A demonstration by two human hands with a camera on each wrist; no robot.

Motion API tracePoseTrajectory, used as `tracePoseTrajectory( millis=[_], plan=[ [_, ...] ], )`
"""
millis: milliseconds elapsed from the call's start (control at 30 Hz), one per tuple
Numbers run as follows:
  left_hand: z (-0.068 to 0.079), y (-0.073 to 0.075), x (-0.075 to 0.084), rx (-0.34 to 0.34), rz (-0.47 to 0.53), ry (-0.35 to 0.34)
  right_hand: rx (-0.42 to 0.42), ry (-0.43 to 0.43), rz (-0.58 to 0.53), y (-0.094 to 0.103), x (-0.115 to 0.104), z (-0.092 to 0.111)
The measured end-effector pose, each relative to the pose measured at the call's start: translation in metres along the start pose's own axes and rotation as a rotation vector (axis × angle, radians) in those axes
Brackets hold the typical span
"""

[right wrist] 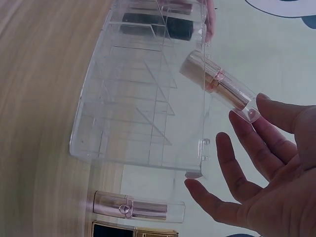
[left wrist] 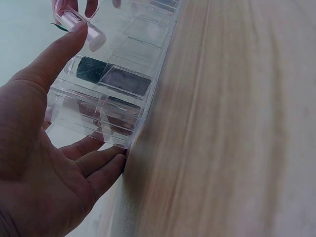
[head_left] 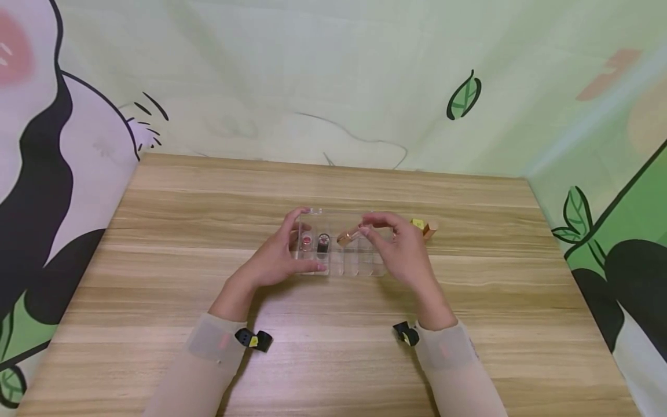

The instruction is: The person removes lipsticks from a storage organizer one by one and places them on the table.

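A clear divided lipstick organizer (head_left: 336,267) stands on the table. My left hand (head_left: 276,259) grips its left end, the thumb along the near side and the fingers around the far side. Between thumb and fingertips, my right hand (head_left: 403,255) pinches a lipstick (right wrist: 196,69) with a rose-gold end and a clear end. It slants above the organizer's middle compartments, gold end lower. Two lipsticks occupy the left compartments: a black one (head_left: 323,244) and, leftmost, one with a red-patterned top (head_left: 307,241). In the right wrist view, the compartments on the right hold nothing visible.
Beyond the organizer's right end are a rose-gold lipstick with a clear part (right wrist: 143,208) and a black-and-gold one (right wrist: 116,230), partly cut off by the right wrist view's edge. A printed cloth (head_left: 292,81) hangs behind the wood-grain table (head_left: 333,359).
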State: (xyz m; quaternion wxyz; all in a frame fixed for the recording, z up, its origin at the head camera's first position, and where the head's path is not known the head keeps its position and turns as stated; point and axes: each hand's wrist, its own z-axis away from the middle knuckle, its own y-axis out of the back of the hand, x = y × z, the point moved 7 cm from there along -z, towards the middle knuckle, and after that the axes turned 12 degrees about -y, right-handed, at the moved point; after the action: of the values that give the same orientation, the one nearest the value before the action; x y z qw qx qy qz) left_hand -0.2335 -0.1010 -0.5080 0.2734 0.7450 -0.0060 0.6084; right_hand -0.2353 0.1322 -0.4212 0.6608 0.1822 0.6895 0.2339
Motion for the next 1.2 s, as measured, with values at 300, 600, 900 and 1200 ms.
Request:
tracePoseTrajectory(
  millis=[300,600,900,1200],
  plan=[
    [0.001,0.000,0.000,0.001,0.014,-0.008,0.018,0.005,-0.017,0.006,-0.001,-0.001],
    [0.000,0.001,-0.001,-0.002,-0.021,0.001,0.027,-0.025,-0.041,0.014,0.002,-0.002],
    [0.000,0.001,-0.001,0.000,-0.022,0.005,0.058,-0.001,-0.090,0.022,0.003,-0.003],
    [0.001,0.001,0.000,0.000,-0.020,0.000,0.081,-0.004,-0.072,0.027,0.004,-0.003]
  ],
)
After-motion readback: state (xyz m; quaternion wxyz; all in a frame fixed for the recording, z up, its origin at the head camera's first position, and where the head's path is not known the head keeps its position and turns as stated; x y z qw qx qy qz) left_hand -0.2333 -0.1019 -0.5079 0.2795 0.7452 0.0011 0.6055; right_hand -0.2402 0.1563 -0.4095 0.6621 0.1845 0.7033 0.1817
